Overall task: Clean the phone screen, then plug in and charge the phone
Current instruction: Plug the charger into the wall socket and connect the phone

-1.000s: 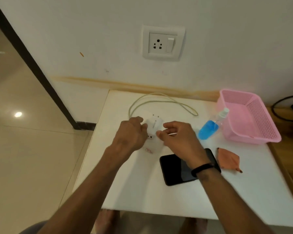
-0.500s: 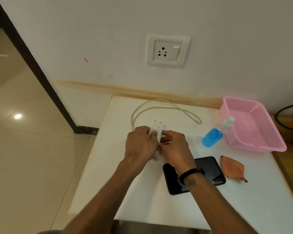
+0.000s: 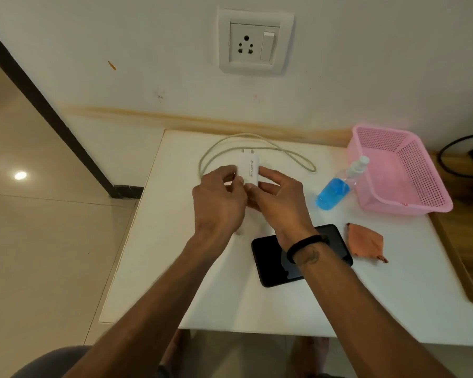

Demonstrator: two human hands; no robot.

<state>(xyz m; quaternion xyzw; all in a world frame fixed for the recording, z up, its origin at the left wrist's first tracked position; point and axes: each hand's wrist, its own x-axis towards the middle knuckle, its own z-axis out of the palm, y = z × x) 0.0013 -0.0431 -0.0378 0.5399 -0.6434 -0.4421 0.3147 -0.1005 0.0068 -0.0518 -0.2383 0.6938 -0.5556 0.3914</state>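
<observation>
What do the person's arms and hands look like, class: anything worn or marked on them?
Both forearms are bare, with no sleeves showing. The right wrist carries a thin black band, and just below it on the forearm sits a small dark mark, like a tattoo. The left hand and right hand wear no gloves; no rings are visible.

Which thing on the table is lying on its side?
The spray bottle with blue liquid: it lies tipped over against the pink basket, white nozzle toward the wall. The phone and orange cloth simply lie flat.
</observation>
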